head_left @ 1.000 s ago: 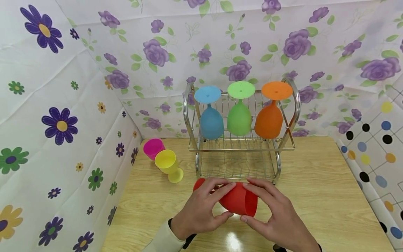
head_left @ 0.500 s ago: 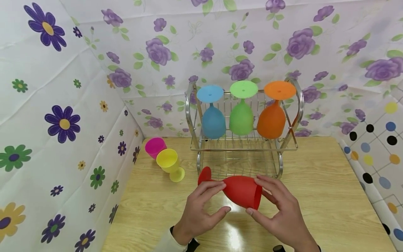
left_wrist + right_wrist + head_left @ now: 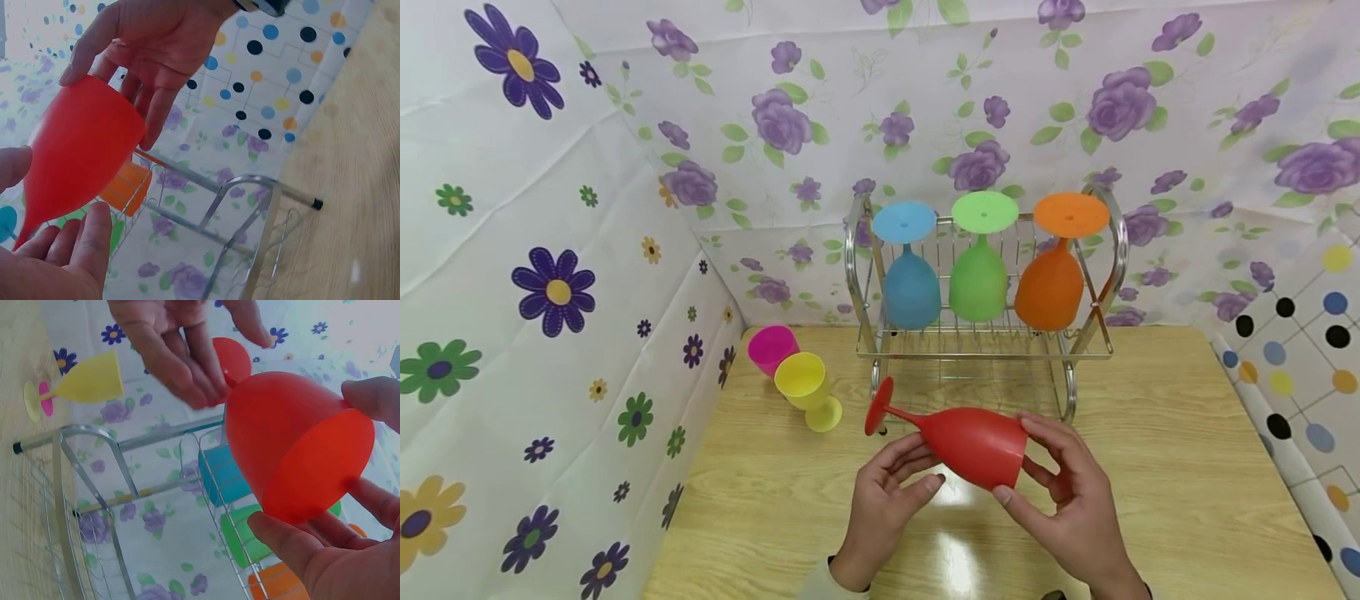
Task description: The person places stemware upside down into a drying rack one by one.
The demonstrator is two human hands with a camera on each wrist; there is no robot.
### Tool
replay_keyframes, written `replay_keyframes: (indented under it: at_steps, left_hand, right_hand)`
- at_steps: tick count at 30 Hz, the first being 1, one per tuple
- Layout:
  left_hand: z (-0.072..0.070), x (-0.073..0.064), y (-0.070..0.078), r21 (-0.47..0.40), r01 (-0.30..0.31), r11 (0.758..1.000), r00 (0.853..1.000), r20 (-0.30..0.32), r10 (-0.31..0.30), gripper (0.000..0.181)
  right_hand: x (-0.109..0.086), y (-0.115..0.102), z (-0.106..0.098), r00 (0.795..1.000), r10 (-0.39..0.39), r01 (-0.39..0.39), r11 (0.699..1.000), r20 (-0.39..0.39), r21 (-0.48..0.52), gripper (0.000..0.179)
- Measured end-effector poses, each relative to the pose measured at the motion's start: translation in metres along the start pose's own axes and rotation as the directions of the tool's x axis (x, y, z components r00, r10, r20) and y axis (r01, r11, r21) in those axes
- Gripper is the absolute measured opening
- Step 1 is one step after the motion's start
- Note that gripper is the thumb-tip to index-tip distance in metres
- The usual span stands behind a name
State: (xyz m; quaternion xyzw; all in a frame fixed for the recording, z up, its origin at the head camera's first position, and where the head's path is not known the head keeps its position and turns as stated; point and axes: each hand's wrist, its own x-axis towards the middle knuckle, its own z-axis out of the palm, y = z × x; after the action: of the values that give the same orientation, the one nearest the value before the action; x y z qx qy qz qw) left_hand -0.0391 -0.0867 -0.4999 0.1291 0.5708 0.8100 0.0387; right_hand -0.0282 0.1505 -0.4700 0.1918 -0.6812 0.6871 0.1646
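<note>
A red plastic goblet (image 3: 973,442) lies tilted in the air between the hands, its foot up at the left and its mouth toward the right. My right hand (image 3: 1071,500) holds it by the rim, thumb on the near side and fingers at the far side. My left hand (image 3: 887,500) is under the stem end of the bowl, its fingers loosely bent at the underside and its thumb apart from the cup. In the right wrist view the goblet's mouth (image 3: 322,465) faces the camera, and the left fingers partly hide the stem.
Behind stands a two-tier metal rack (image 3: 985,357). Upside down on its upper tier are a blue goblet (image 3: 912,292), a green goblet (image 3: 978,283) and an orange goblet (image 3: 1049,287). A yellow goblet (image 3: 802,382) and a magenta cup (image 3: 772,348) stand at the left.
The red goblet has risen, and its foot has swung up and come into full view. My left fingers have loosened from around it and shifted below the bowl; the right hand keeps the rim.
</note>
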Motion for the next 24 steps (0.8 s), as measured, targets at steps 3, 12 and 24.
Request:
replay_keyframes:
  at_steps: [3, 12, 24]
  left_hand:
    - [0.004, 0.004, -0.003, -0.110, 0.010, 0.994, 1.000, 0.004, -0.009, 0.056]
    - [0.012, 0.012, -0.012, -0.297, -0.127, 0.946, 0.984, 0.082, 0.158, 0.062]
    - [0.009, 0.017, -0.010, -0.250, -0.113, 0.962, 0.988, 0.071, 0.135, 0.062]
  right_hand:
    - [-0.001, 0.000, 0.003, 1.000, 0.002, -0.003, 0.998, 0.011, 0.067, 0.079]
    - [-0.007, 0.001, 0.009, 0.997, 0.034, -0.045, 0.983, 0.064, 0.179, 0.075]
    - [-0.003, 0.009, 0.002, 0.994, 0.028, -0.036, 0.996, 0.102, 0.084, 0.074]
